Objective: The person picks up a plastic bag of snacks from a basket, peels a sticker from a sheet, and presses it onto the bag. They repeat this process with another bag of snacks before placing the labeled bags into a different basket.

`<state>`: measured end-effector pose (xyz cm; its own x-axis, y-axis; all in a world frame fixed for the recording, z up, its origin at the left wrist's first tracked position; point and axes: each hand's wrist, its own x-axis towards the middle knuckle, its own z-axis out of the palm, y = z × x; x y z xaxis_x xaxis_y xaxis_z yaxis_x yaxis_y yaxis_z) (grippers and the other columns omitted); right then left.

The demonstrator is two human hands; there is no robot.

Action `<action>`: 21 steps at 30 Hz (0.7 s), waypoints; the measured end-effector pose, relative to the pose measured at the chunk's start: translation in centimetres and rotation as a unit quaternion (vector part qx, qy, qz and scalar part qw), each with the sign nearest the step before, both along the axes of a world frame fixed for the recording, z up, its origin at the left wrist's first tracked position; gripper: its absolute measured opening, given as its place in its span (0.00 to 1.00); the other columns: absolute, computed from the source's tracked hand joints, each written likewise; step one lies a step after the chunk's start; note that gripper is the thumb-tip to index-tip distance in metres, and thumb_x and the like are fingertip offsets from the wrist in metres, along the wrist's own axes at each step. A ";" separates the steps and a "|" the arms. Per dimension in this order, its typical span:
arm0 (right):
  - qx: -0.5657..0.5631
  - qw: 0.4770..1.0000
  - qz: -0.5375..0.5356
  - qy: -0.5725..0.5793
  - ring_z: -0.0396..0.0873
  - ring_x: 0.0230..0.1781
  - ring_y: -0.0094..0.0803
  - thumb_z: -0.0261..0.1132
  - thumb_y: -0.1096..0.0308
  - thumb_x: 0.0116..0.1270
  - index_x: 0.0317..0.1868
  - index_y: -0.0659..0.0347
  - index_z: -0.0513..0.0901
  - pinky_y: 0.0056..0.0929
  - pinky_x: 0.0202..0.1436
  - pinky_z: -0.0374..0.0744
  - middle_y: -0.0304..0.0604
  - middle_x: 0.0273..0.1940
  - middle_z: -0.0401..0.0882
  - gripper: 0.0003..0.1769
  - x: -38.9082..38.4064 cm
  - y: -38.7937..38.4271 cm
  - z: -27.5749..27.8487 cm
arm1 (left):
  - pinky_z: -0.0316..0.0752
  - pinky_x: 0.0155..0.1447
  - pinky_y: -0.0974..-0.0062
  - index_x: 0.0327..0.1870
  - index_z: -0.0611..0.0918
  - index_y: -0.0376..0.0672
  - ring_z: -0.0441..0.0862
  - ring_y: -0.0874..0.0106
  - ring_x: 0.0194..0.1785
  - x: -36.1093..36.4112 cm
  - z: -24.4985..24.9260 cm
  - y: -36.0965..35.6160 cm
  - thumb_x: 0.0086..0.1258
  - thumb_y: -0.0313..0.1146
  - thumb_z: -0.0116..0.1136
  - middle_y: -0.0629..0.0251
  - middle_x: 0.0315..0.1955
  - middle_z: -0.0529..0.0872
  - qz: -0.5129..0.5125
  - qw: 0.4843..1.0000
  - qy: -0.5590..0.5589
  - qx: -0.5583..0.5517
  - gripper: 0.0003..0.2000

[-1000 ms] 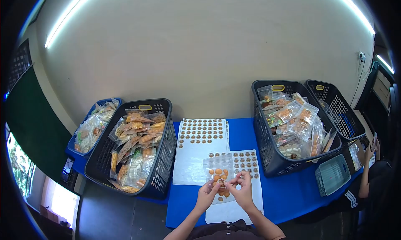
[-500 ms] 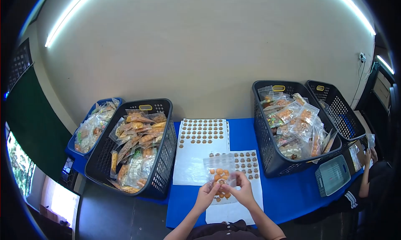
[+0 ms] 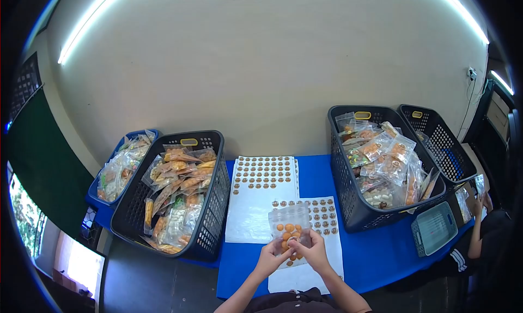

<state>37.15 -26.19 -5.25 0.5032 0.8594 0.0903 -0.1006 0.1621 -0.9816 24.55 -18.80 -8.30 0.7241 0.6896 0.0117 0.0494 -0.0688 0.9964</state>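
A clear zip bag (image 3: 289,215) with several round orange pieces is held upright over the sheets. My left hand (image 3: 269,258) grips its left lower side, and my right hand (image 3: 314,250) grips the right side. Both thumbs meet on the bag's front, over a round sticker that they partly cover. Beneath the bag lies a white sheet (image 3: 278,281) with rows of small round brown stickers. A second sticker sheet (image 3: 248,215), its lower half bare, lies to the upper left.
On the blue table (image 3: 376,258), a dark basket of filled bags (image 3: 210,209) stands left, another (image 3: 354,204) right. Beyond are a blue basket (image 3: 97,190), a further dark basket (image 3: 468,169) and a grey-green crate (image 3: 425,242). Another person's arm (image 3: 476,239) holds a bag at far right.
The bag has tilted slightly, its pieces have shifted, and my thumbs have come together over the sticker on its front. At the right, the other person's bag has changed its angle.
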 end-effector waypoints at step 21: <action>-0.044 0.998 0.040 0.029 0.73 0.29 0.15 0.68 0.72 0.55 0.35 0.63 0.75 0.14 0.30 0.70 0.34 0.29 0.76 0.10 0.6 0.0 -2.0 | 0.75 0.38 0.83 0.50 0.74 0.33 0.80 0.78 0.37 0.3 0.9 0.3 0.66 0.33 0.54 0.63 0.39 0.81 0.034 0.985 -0.025 -0.166 0.16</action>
